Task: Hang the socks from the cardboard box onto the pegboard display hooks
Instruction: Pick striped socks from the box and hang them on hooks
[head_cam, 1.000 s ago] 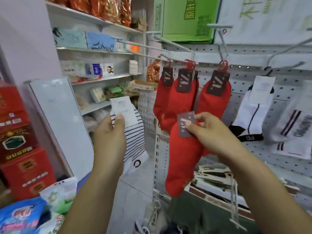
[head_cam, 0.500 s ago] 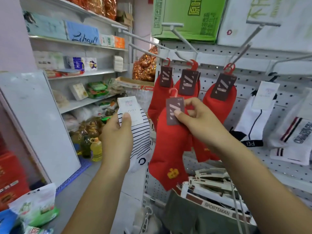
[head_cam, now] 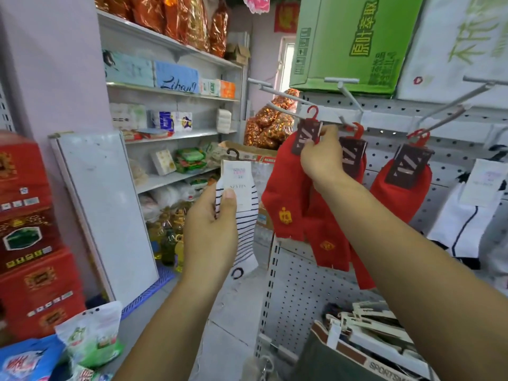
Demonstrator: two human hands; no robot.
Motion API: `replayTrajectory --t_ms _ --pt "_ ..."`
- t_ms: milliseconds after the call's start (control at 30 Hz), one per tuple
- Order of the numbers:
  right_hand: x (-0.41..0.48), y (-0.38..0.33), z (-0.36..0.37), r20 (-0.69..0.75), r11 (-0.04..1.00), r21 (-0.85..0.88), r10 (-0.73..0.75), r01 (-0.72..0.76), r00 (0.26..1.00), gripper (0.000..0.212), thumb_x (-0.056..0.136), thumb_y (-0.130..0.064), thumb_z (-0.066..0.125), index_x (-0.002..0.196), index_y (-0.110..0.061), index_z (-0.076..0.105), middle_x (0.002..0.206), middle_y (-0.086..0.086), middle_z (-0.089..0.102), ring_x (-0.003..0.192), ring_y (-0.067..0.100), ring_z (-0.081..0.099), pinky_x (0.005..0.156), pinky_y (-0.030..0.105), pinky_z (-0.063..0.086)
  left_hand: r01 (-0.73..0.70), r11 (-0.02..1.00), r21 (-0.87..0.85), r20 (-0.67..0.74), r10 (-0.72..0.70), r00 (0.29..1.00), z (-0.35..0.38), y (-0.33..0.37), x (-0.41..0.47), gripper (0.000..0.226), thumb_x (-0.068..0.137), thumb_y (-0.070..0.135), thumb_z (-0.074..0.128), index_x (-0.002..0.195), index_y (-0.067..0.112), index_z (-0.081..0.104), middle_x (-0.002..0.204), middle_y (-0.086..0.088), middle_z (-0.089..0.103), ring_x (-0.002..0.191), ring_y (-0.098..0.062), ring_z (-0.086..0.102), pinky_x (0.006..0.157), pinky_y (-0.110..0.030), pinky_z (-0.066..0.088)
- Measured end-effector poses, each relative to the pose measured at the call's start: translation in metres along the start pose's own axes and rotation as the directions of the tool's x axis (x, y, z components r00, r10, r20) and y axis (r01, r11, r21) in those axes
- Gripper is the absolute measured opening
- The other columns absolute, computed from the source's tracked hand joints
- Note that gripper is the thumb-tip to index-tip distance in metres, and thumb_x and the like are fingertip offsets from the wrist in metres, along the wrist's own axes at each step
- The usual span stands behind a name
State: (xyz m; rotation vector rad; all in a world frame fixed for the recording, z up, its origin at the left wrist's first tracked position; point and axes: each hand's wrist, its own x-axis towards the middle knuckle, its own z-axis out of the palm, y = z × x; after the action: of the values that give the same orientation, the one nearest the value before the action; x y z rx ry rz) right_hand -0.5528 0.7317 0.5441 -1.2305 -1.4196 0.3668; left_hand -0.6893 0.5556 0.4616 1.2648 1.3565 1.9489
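Head view: red sock (head_cam: pixel 286 193) at the hook (head_cam: pixel 283 109)

My right hand (head_cam: pixel 320 158) pinches the red sock's tag, its hanger meeting a hook at the pegboard's (head_cam: pixel 297 298) upper left. My left hand (head_cam: pixel 210 229) grips a striped sock (head_cam: pixel 246 224), left of the pegboard, thumb on its label. The box (head_cam: pixel 357 358) sits at the pegboard's foot.

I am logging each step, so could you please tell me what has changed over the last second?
The right hand, pinching the dark tag, has lifted the red socks up until their red hanger reaches a display hook; whether it is seated I cannot tell. Nothing was let go. The left hand still holds the striped sock by its white card.
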Motion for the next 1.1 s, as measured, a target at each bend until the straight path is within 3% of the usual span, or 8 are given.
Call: replayTrajectory --t_ms 133,300,467,533,600,767,900,1100 --pt "0.002 0.01 0.004 0.065 0.999 -0.032 0.028 -0.026 0.997 0.025 0.101 -0.009 0.048 0.126 -0.007 0.048 0.101 0.009 0.059 0.099 0.031 0.061 0.084 0.041 0.051 0.079 0.996 -0.051 0.046 -0.077 0.996 -0.006 0.005 0.001 0.023 0.107 0.033 0.048 0.103 0.045 0.067 0.09 0.021 0.077 0.08 0.0 0.073 0.069 -0.031 0.061" --pt "0.002 0.014 -0.004 0.122 0.999 -0.047 0.024 -0.019 0.992 0.021 0.103 -0.013 0.051 0.123 -0.011 0.05 0.1 0.005 0.059 0.093 0.028 0.059 0.077 0.038 0.049 0.229 0.957 -0.177 0.131 -0.208 0.969 -0.006 0.011 0.001 0.022 0.107 0.03 0.049 0.11 0.034 0.07 0.09 0.011 0.079 0.078 -0.008 0.076 0.056 -0.026 0.06" --pt "-0.017 0.011 -0.019 0.219 0.998 -0.045 0.053 -0.044 0.974 0.031 0.101 -0.031 0.052 0.123 -0.01 0.057 0.109 0.007 0.066 0.1 0.027 0.065 0.093 0.049 0.056 0.374 0.873 -0.314 0.201 -0.323 0.925 -0.004 0.012 0.0 0.024 0.107 0.027 0.051 0.121 0.022 0.07 0.104 -0.004 0.079 0.095 -0.023 0.077 0.075 -0.041 0.061" --pt "-0.036 0.013 -0.03 0.257 0.997 -0.044 0.076 -0.067 0.963 0.047 0.091 -0.049 0.051 0.117 -0.011 0.06 0.098 0.004 0.066 0.098 0.025 0.065 0.095 0.052 0.056 0.381 0.864 -0.33 0.214 -0.325 0.921 -0.003 0.011 -0.002 0.024 0.107 0.026 0.051 0.121 0.021 0.07 0.105 -0.004 0.079 0.095 -0.023 0.077 0.076 -0.041 0.061" --pt "-0.062 0.012 -0.046 0.293 0.995 -0.029 0.103 -0.099 0.951 0.064 0.087 -0.061 0.048 0.124 -0.011 0.061 0.111 0.005 0.069 0.108 0.024 0.066 0.099 0.051 0.054 0.388 0.856 -0.343 0.233 -0.322 0.918 0.001 0.012 -0.006 0.024 0.106 0.026 0.052 0.119 0.019 0.071 0.104 -0.005 0.079 0.095 -0.024 0.077 0.077 -0.041 0.06" --pt "-0.136 0.009 -0.114 0.438 0.961 0.193 0.098 -0.2 0.894 0.034 0.102 -0.051 0.05 0.107 -0.024 0.07 0.108 -0.005 0.077 0.101 0.007 0.073 0.092 0.032 0.059 0.389 0.87 -0.304 0.345 -0.28 0.896 0.028 0.019 -0.031 0.021 0.103 0.027 0.058 0.114 0.019 0.074 0.103 -0.007 0.079 0.094 -0.027 0.077 0.078 -0.045 0.061" --pt "-0.171 0.019 -0.168 0.337 0.958 0.221 0.1 -0.182 0.936 0.033 0.095 -0.053 0.06 0.105 -0.025 0.075 0.101 -0.009 0.078 0.096 0.007 0.074 0.089 0.032 0.059 0.292 0.926 -0.237 0.45 -0.162 0.878 0.068 0.027 -0.064 0.019 0.102 0.027 0.059 0.109 0.019 0.074 0.099 -0.006 0.08 0.092 -0.026 0.077 0.083 -0.049 0.062" --pt "-0.191 0.049 -0.246 0.116 0.948 0.263 0.151 -0.177 0.982 0.016 0.094 -0.029 0.069 0.1 -0.015 0.074 0.091 0.003 0.079 0.088 0.018 0.076 0.082 0.033 0.062 0.209 0.964 -0.163 0.571 -0.081 0.817 0.138 0.038 -0.114 0.015 0.1 0.028 0.063 0.102 0.019 0.076 0.094 -0.006 0.08 0.092 -0.029 0.077 0.086 -0.058 0.059"
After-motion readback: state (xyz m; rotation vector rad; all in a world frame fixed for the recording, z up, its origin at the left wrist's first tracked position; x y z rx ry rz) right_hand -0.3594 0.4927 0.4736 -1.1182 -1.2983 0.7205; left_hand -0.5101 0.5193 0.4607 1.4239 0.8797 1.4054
